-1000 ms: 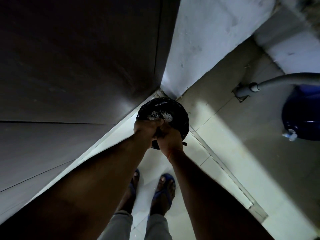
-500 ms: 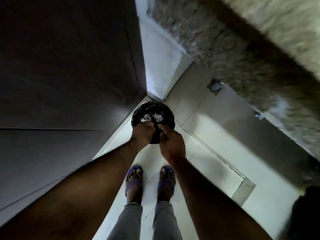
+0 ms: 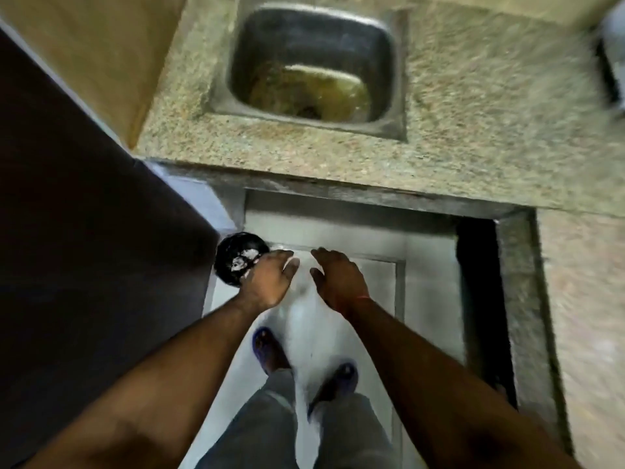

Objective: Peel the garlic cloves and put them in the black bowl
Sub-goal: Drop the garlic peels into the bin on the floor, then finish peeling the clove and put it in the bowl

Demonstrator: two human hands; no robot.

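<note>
Granite counter (image 3: 473, 130) holds a steel sink (image 3: 389, 45); both hands (image 3: 267, 282) (image 3: 338, 279) hang loose, holding nothing.

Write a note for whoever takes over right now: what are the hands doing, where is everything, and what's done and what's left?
Left hand: open, empty, partly over the black bin.
Right hand: open, empty, above the floor.
The bin stands on the floor by the dark door, white scraps inside, probably garlic skins.
Sink sits in the counter ahead.
No garlic cloves or black bowl in view, so how much is peeled cannot be told.
Left: probably go back to the cloves and the bowl and check.
</note>
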